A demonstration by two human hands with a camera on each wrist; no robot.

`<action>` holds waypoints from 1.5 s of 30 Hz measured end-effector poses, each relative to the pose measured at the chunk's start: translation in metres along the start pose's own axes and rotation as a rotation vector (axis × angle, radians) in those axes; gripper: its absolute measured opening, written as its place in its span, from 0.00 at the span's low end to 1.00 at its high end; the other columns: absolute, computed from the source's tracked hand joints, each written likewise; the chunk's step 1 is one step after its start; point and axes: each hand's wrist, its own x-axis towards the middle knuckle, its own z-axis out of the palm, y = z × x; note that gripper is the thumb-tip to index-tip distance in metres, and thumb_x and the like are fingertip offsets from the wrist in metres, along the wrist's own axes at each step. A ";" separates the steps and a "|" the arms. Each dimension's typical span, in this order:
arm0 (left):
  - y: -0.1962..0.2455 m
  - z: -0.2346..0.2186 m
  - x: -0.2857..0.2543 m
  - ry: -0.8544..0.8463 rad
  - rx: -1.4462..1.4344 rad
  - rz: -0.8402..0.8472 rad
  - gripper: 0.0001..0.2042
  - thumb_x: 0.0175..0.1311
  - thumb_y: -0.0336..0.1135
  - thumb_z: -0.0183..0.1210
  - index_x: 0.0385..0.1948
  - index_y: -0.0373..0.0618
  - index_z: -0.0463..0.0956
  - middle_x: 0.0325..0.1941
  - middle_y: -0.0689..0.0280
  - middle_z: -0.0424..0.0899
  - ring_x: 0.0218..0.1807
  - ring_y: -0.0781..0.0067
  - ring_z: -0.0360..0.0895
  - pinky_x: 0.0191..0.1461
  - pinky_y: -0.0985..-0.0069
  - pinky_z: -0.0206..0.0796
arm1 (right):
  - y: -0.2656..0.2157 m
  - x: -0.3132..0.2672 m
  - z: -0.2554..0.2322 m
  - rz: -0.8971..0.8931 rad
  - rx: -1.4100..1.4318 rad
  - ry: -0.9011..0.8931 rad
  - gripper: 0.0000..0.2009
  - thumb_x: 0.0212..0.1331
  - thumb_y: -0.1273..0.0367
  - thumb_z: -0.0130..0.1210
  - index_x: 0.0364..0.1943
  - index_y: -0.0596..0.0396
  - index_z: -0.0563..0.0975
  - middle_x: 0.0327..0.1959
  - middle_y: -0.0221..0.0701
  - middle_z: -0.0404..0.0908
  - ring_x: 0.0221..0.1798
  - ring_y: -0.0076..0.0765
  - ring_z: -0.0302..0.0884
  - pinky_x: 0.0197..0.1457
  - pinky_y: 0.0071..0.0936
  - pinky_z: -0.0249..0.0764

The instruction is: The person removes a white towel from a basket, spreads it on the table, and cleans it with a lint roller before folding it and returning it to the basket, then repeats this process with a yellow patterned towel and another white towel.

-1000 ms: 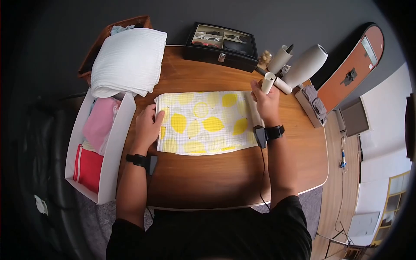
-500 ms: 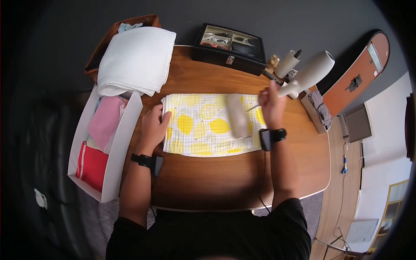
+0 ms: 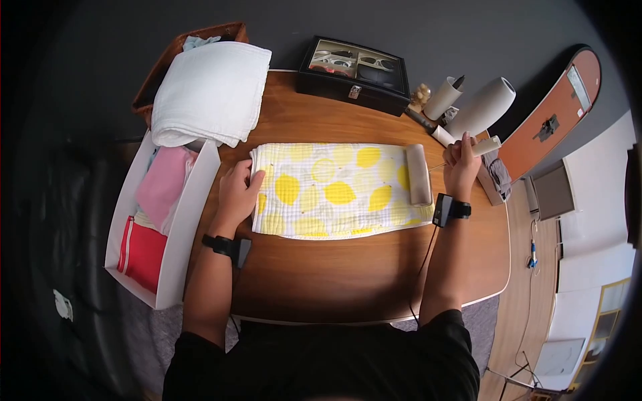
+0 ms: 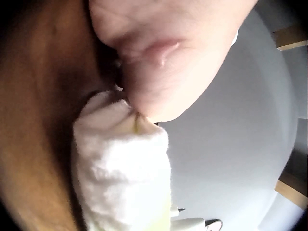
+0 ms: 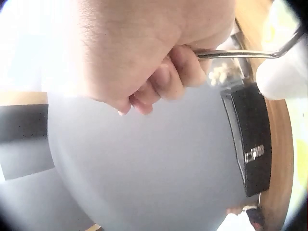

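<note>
A folded white cloth with yellow lemon print [image 3: 321, 194] lies flat on the wooden table. My left hand [image 3: 237, 194] pinches its left edge between thumb and fingers; in the left wrist view the hand [image 4: 168, 62] holds the gathered layers of the cloth [image 4: 125, 178]. My right hand [image 3: 463, 167] grips the pale handle of a lint roller [image 3: 419, 175], whose roll rests on the cloth near its right edge. The right wrist view has the fingers of my right hand [image 5: 159, 53] curled round the handle, with the metal rod [image 5: 250, 54] leading to the roll [image 5: 284, 77].
A white box [image 3: 190, 234] of folded clothes stands at the left, below a stack of white cloth [image 3: 210, 93] by a brown basket. Behind are a black glasses case [image 3: 354, 83], a white vase [image 3: 483, 107] and a cup [image 3: 443, 99]. A small box [image 3: 491, 177] sits at the right edge.
The roller went from the cloth's right side toward its middle and back to the right edge with my right hand. My left hand keeps its hold on the left edge.
</note>
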 end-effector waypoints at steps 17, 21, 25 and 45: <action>0.010 -0.013 -0.009 -0.163 -0.165 -0.122 0.30 0.72 0.36 0.69 0.72 0.37 0.68 0.64 0.50 0.87 0.65 0.57 0.85 0.69 0.64 0.73 | 0.099 -0.100 0.142 0.360 0.283 -0.246 0.15 0.83 0.60 0.57 0.35 0.52 0.73 0.25 0.24 0.68 0.27 0.24 0.65 0.34 0.27 0.67; 0.008 -0.012 -0.010 -0.164 -0.216 -0.108 0.29 0.74 0.35 0.67 0.73 0.38 0.67 0.65 0.51 0.86 0.66 0.59 0.84 0.70 0.64 0.72 | 0.066 -0.048 0.072 0.201 0.014 -0.130 0.14 0.80 0.61 0.61 0.35 0.51 0.75 0.26 0.25 0.73 0.26 0.21 0.68 0.28 0.23 0.65; 0.014 -0.013 -0.007 -0.191 -0.261 -0.116 0.29 0.75 0.33 0.66 0.74 0.37 0.66 0.67 0.52 0.84 0.68 0.62 0.81 0.71 0.66 0.71 | 0.027 0.005 -0.034 0.061 0.033 -0.021 0.13 0.79 0.62 0.62 0.36 0.51 0.75 0.24 0.20 0.68 0.23 0.18 0.61 0.27 0.21 0.59; 0.133 -0.078 0.038 -0.264 -0.798 -0.406 0.32 0.75 0.25 0.61 0.79 0.39 0.61 0.69 0.54 0.81 0.68 0.65 0.80 0.72 0.70 0.72 | 0.039 -0.041 -0.147 0.371 0.322 0.278 0.13 0.76 0.59 0.65 0.37 0.48 0.75 0.32 0.24 0.77 0.33 0.24 0.74 0.41 0.26 0.76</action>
